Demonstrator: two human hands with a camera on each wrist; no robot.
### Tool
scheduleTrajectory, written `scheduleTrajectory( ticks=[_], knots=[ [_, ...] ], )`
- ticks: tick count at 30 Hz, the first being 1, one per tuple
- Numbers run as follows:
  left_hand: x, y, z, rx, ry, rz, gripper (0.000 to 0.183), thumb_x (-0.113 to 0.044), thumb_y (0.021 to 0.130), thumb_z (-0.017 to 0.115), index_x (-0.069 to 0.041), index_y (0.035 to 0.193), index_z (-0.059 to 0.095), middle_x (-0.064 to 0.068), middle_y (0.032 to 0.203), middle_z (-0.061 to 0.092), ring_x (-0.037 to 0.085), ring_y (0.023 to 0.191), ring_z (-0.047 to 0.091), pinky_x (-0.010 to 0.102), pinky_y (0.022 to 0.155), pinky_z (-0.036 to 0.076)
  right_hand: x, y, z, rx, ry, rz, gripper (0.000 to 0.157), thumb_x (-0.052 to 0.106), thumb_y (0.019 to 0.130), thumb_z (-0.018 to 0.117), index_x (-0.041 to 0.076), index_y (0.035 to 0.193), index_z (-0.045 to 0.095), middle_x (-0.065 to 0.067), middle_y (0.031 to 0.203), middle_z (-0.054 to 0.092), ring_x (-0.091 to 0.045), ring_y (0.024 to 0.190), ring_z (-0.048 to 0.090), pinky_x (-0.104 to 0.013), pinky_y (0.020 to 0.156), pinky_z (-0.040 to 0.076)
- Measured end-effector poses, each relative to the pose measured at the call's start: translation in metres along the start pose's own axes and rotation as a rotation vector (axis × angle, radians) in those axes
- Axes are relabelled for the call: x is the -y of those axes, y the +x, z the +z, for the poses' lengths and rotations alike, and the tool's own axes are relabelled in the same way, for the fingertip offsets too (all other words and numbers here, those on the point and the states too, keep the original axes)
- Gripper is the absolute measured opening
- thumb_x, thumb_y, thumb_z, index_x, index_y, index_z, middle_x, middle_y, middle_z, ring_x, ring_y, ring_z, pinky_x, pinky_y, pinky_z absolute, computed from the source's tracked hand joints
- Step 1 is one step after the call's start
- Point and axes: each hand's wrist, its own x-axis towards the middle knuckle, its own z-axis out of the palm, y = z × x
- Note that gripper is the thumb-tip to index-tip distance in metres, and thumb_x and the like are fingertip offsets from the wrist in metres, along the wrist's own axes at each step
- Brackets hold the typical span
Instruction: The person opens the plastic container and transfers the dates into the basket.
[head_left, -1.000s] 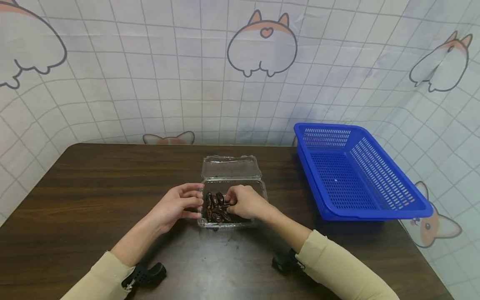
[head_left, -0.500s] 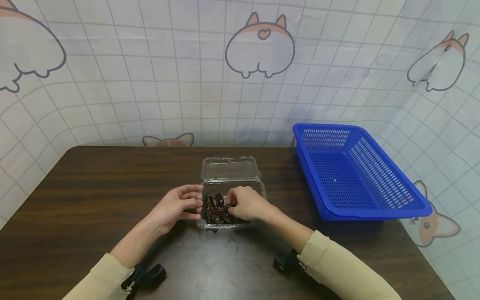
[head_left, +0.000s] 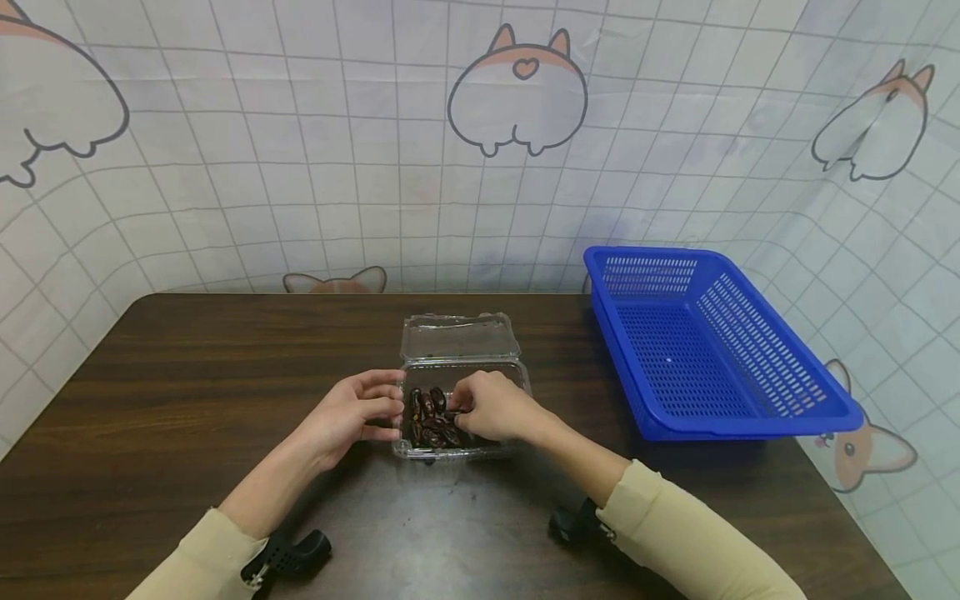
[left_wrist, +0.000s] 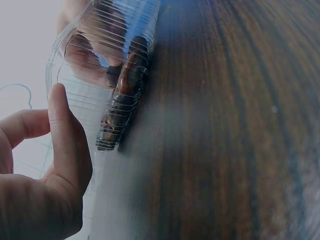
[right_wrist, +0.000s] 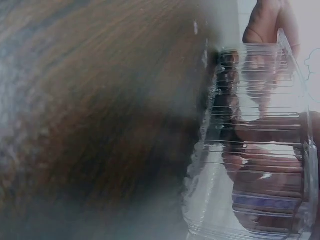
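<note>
A clear plastic clamshell box (head_left: 465, 454) stands on the table, its lid (head_left: 459, 338) tipped back. Several dark brown, glossy dates (head_left: 431, 419) lie in its left part. My left hand (head_left: 352, 414) is at the box's left side, its fairly straight fingers right at the rim; the left wrist view shows the thumb (left_wrist: 62, 135) against the clear wall. Inside the box is my right hand (head_left: 495, 406), thumb and forefinger pinching a date at the right of the pile. Through the ribbed wall, the right wrist view shows these fingers (right_wrist: 270, 165) around the dark fruit, partly blurred.
A blue perforated plastic basket (head_left: 675, 375) stands at the right of the dark wood table (head_left: 225, 358). Behind the table hangs a white gridded cloth (head_left: 337, 167) with dog drawings. Dark wrist mounts (head_left: 288, 557) jut from under both forearms.
Both hands keep nearly the same place at the box. The right fingers shift slightly around the date, which shows less between them now. The head view drifts a little.
</note>
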Motion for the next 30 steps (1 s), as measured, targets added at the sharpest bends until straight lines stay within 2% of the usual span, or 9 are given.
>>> scheduleTrajectory(
  ticks=[5,8,16,30],
  knots=[
    [0.000,0.001,0.000,0.001,0.000,0.002,0.054,0.003,0.098,0.060,0.005,0.149,0.042,0.007,0.104,0.057,0.019,0.084,0.063,0.036,0.074,0.062,-0.001,-0.002,-0.006,-0.018,0.069,0.001,0.014,0.005,0.091,0.074,0.009,0.105,0.072,0.001,0.093,0.065,-0.017,0.085,0.060,-0.034,0.073,0.052],
    [0.000,0.001,0.000,0.001,0.001,0.002,0.054,0.003,0.098,0.060,0.005,0.149,0.042,0.007,0.104,0.057,0.019,0.084,0.063,0.036,0.075,0.062,-0.002,-0.004,-0.011,-0.022,0.119,-0.004,0.016,0.007,0.091,0.075,0.009,0.106,0.071,0.002,0.093,0.063,-0.015,0.084,0.058,-0.034,0.074,0.050],
    [0.000,0.000,-0.001,0.011,-0.001,0.006,0.055,0.002,0.098,0.061,0.006,0.149,0.040,0.007,0.105,0.057,0.019,0.084,0.063,0.037,0.076,0.062,-0.003,-0.013,-0.028,-0.063,0.257,0.014,0.018,0.012,0.092,0.077,0.013,0.109,0.071,0.001,0.097,0.064,-0.019,0.092,0.058,-0.037,0.080,0.049],
    [-0.001,0.000,-0.001,0.004,0.006,0.001,0.053,0.003,0.098,0.061,0.005,0.148,0.043,0.009,0.106,0.057,0.020,0.085,0.064,0.037,0.076,0.063,-0.015,-0.030,-0.050,-0.138,0.405,0.048,0.018,0.014,0.090,0.079,0.015,0.107,0.073,-0.002,0.098,0.067,-0.027,0.096,0.062,-0.037,0.072,0.050]
  ],
)
